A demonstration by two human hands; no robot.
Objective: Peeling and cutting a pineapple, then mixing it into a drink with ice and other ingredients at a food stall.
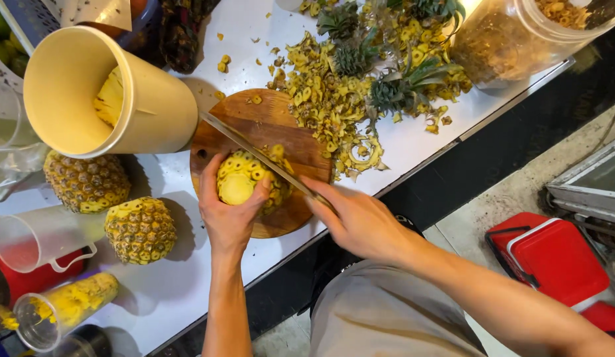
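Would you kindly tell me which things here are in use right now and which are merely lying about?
In use:
left hand gripping the half-peeled pineapple
right hand holding the long knife
round wooden board

Lying about:
two unpeeled pineapples
heap of peelings
cream tub
red box

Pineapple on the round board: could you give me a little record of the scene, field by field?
left hand: steadies the part-peeled pineapple
right hand: holds a long knife, blade against the fruit
surface: round wooden board on a white table
beside: two unpeeled pineapples, cream tub holding peeled fruit
behind: heap of peelings and crowns
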